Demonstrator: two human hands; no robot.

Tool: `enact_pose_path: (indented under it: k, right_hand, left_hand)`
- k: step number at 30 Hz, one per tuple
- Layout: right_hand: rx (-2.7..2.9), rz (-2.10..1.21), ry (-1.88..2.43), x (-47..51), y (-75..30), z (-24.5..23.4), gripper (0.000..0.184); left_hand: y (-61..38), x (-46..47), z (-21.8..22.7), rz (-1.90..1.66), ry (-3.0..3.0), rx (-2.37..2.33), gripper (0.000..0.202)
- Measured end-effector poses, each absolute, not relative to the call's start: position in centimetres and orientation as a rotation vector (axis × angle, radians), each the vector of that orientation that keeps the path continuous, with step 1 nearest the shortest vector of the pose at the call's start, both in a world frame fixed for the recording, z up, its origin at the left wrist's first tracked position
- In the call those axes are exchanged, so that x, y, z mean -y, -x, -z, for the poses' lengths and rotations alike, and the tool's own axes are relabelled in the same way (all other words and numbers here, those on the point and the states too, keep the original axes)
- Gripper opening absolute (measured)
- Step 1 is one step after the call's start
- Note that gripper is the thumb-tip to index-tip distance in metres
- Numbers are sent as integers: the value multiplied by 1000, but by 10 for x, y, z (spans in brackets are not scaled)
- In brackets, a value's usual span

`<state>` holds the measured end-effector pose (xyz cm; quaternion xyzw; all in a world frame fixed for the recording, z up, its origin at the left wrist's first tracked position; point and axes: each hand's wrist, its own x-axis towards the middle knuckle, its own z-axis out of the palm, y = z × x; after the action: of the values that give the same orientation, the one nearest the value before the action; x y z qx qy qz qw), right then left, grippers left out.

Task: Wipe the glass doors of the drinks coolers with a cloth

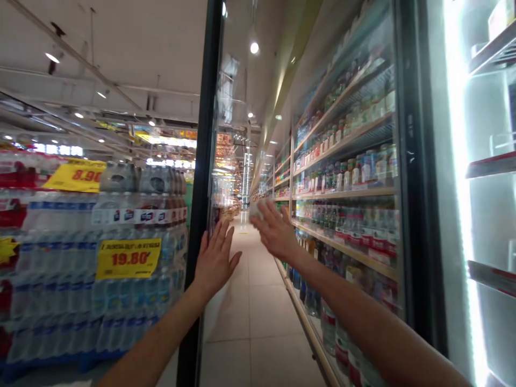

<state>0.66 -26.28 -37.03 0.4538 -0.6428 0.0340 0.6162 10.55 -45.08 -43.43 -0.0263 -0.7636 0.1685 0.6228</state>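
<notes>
A glass cooler door (206,102) with a black frame stands open in front of me. My left hand (215,260) is open near the frame's left edge, its fingers spread and the palm toward the glass; whether it presses on the pane I cannot tell. My right hand (278,231) is up at the middle of the pane, slightly blurred. Under its fingers is a white cloth (256,210), held flat toward the glass. Its exact material is too blurred to make out.
Stacked packs of bottled water (52,258) with yellow price signs (128,259) stand left of the door. A lit cooler interior with shelves (494,164) lies on the right. Through or in the glass show bottle shelves (342,193) and a tiled aisle floor (229,322).
</notes>
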Motion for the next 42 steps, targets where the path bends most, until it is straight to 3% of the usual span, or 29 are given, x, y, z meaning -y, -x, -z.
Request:
enact_pose_path:
  k: [3, 7, 12, 15, 18, 24, 31, 36, 42]
  right_hand:
    - [1398, 89, -1269, 276, -14, 378, 51]
    - [1521, -308, -852, 293, -20, 374, 48]
    - [1340, 15, -1344, 332, -39, 405, 41]
    - [1412, -146, -1191, 355, -50, 425, 42]
    - [1505, -254, -1112, 364, -57, 467, 44]
    - [1476, -8, -1512, 339, -63, 587, 39]
    - [1609, -238, -1140, 327, -57, 557, 44]
    - [1603, -168, -1235, 306, -59, 588, 38]
    - [1738, -425, -702, 238, -36, 579, 52]
  left_hand:
    - [-124, 462, 446, -437, 74, 1746, 58]
    - [-148, 482, 460, -468, 28, 1730, 58]
    - [-165, 499, 483, -466, 8, 1768, 61]
    - [-172, 501, 499, -473, 30, 1798, 63]
    - [-176, 499, 513, -450, 28, 1841, 63]
    - [-181, 492, 544, -454, 65, 1930, 60]
    - [-172, 476, 563, -393, 70, 2000, 55]
    - [-162, 463, 571, -389, 152, 1996, 56]
    - [-148, 447, 591, -314, 101, 2025, 71]
